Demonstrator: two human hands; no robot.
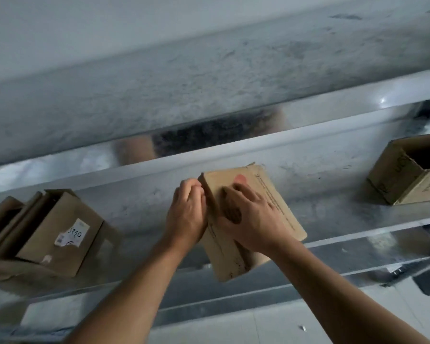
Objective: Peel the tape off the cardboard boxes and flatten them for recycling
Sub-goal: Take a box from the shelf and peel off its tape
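Pale scuffed wall (pixel 159 33) across the far side. Galvanised metal bench (pixel 320 184) running left to right below it, shiny, with a raised far lip and a lower rail showing under the near rim. Pale floor (pixel 283 326) at the near edge of view.

Open box (pixel 407 180) on the bench at far right, mouth up, dark inside, well apart from the rest. Labelled box (pixel 60 234) on the bench at left, tilted. Flat cardboard pieces (pixel 8 217) leaning against its left side.

Task item: centre box (pixel 278 194), mid-bench, closed, tilted, near end sticking out past the near rim. Cannot tell if resting on the bench or lifted. Faint print lines along its top face, too blurred to read. Reddish patch (pixel 241 180) near the far end of the top face; cannot tell if mark or fingertip.

Right grip (pixel 253 219) clamped on centre box from above: palm on the top face, fingers bent, thumb toward the left edge. Left grip (pixel 186 212) closed tight at the far-left corner edge of the same box, fingertips pinching there. Cannot tell if pinching tape or bare cardboard.

White label (pixel 75 235) on labelled box, handwritten digits. Small white scrap (pixel 302 327) on the floor, near right.
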